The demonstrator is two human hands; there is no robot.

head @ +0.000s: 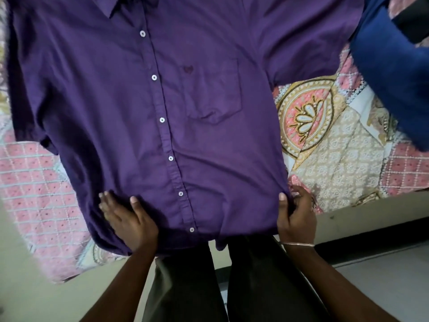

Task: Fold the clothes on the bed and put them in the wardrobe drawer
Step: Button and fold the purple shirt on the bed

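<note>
The purple shirt [162, 112] lies spread face up and buttoned on the bed [336, 140], hem toward the person. The left hand [126, 219] rests flat on the hem, fingers spread; the right hand [296, 214] has its grip pinching the hem's corner. The step looks like smoothing before folding. Next likely comes folding 1 side inward. A blue garment [390, 73] waits nearby.

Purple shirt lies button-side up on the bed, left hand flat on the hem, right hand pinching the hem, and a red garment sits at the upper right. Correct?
One error: the garment at the upper right is blue, not red, as the head view shows. The rest holds for the purple shirt, bed, left hand and right hand.
</note>
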